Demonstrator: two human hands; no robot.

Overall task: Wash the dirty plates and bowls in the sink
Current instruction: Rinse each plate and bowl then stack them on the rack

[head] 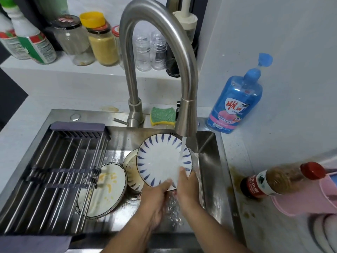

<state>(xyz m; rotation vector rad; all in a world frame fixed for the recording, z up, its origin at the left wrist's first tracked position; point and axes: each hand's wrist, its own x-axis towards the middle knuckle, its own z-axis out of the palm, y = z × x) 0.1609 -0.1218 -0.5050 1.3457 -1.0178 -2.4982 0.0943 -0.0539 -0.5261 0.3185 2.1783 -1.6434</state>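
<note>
Blue-leaf plate (162,159) is held tilted, face twd the camera, right under the faucet (189,70) spout. Water stream (183,148) hits its upper right part & runs off the bottom edge btwn the hands. L hand (156,196) grips the plate's lower rim, fingers wrapped over the edge. R hand (187,187) grips the rim just beside it, thumb on the face, other fingers behind & hidden. Both hands are below the faucet, inside the sink (209,161).

Down-left of the faucet: patterned bowl (132,168) w/ brown residue, partly behind the held plate. Further left is a white plate (111,187) w/ yellow smears, half under the roll-up rack (60,170). Green/yellow sponge (162,115) sits at the faucet base on the sink ledge. Blue soap bottle (235,105) stands on the table (237,152) right of the faucet. Brown sauce bottle (277,181) w/ red cap is further right, nearer the camera.
</note>
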